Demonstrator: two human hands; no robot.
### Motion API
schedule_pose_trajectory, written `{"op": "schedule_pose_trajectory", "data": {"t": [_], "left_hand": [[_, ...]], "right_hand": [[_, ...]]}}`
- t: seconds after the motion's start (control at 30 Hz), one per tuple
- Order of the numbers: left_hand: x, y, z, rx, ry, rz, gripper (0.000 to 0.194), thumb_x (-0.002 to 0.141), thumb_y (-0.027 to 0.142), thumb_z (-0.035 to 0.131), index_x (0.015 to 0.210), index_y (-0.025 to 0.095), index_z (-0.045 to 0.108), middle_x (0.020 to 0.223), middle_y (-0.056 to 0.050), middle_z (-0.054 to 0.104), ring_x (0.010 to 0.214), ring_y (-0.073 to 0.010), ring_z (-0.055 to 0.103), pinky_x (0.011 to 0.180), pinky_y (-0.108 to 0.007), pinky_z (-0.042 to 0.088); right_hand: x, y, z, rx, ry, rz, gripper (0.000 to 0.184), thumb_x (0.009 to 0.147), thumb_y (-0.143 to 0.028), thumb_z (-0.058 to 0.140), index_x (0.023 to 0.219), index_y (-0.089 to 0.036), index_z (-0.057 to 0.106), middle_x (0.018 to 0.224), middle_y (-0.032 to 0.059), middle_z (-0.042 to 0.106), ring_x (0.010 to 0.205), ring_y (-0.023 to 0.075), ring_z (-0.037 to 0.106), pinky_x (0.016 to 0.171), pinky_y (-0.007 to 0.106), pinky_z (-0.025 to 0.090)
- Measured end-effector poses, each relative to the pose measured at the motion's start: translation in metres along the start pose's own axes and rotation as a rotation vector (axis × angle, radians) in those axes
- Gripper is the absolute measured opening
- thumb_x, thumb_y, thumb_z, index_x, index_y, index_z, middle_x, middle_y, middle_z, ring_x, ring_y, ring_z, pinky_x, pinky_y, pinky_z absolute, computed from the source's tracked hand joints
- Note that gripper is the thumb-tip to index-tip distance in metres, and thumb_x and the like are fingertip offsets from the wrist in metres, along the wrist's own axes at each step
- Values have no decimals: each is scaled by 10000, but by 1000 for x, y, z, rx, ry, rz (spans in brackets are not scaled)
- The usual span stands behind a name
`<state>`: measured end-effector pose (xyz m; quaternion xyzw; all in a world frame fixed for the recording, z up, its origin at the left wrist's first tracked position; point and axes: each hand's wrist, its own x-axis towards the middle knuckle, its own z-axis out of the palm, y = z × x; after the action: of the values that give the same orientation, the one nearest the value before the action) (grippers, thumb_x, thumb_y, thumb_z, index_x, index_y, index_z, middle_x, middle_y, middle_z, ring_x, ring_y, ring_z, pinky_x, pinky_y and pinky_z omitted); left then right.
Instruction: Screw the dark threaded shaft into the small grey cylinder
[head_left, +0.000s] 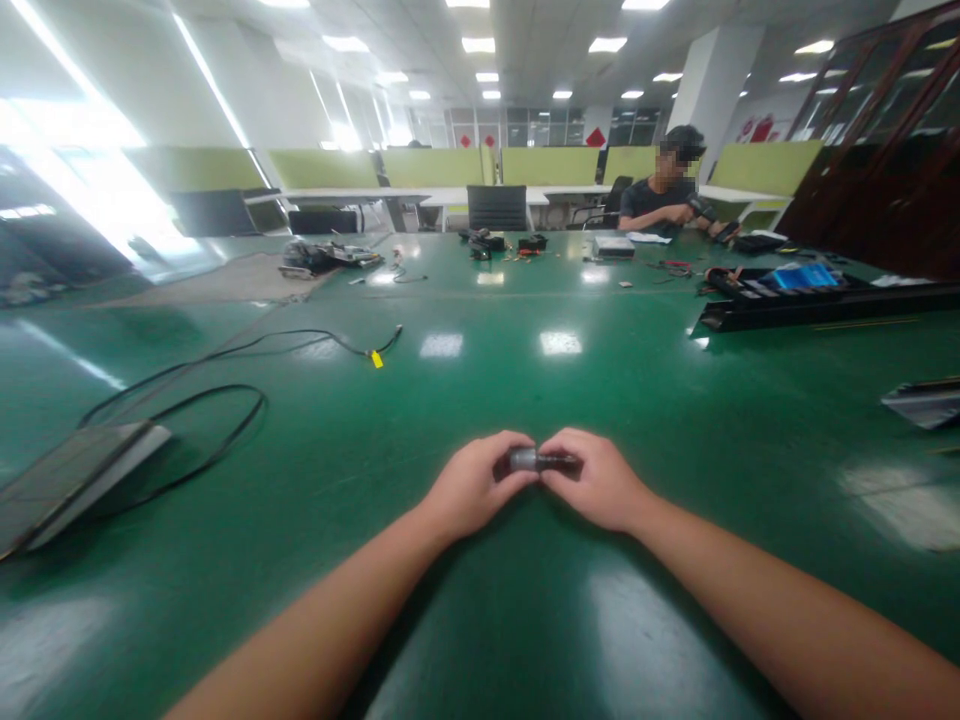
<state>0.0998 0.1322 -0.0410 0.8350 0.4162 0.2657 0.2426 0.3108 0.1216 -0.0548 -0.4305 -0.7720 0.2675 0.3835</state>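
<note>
Two bare hands meet over a green tabletop [465,385], near the middle of its near part, gripping one small cylindrical object [523,459] that lies roughly crosswise between them. Left hand [476,482]: thumb and fingers curled narrowly around the grey, thicker end. Right hand [600,485]: likewise closed, pinching the dark, slimmer end. The fingertips of the two hands come together at the object's middle, touching or nearly so. Cannot tell whether it is a single piece or two parts joined; detail is blurred. Whether it touches the tabletop is also unclear.

Surroundings, left: a flat panel-like device [82,470] sits tilted at the edge of view; a black cable [259,405] loops beside it. Farther off, a yellow tag [376,358] hangs on a thin dark lead.

Surroundings, right: a long black tray [780,315] with a blue item [806,276] on it, well apart from the hands.

Far side: a pile of dark parts [322,255] at left, small black components [484,243] near the centre, a pale box [613,246] to their right. Beyond the box, a seated co-worker [637,198] in a dark top handles a black tool-like object [703,210].
</note>
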Motion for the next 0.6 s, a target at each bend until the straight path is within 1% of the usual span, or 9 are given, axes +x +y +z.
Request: {"op": "schedule_pose_trajectory", "data": {"t": [0.37,0.5,0.6], "left_hand": [[-1,1,0,-26,1,-28,241,879,324,647,1108,256,624,1057,-13,687,938,-193,635,824,-304,468],[0,3,-1,-34,-6,-27,257,887,355,638,1119,246,625,1068,-26,686,958,-202,633,839,-310,463],[0,3,-2,-38,-21,-48,254,891,360,631,1122,253,622,1059,-15,686,927,-194,633,808,-300,458]], "right_hand": [[-1,-3,0,-9,2,0,210,757,-89,671,930,-205,692,902,23,694,832,188,637,759,291,476],[0,-4,1,-2,4,13,163,794,-107,654,919,-201,698,897,26,695,831,186,633,762,291,475],[0,-4,1,8,8,29,148,819,-112,634,919,-199,699,894,23,696,831,182,631,769,293,472]]}}
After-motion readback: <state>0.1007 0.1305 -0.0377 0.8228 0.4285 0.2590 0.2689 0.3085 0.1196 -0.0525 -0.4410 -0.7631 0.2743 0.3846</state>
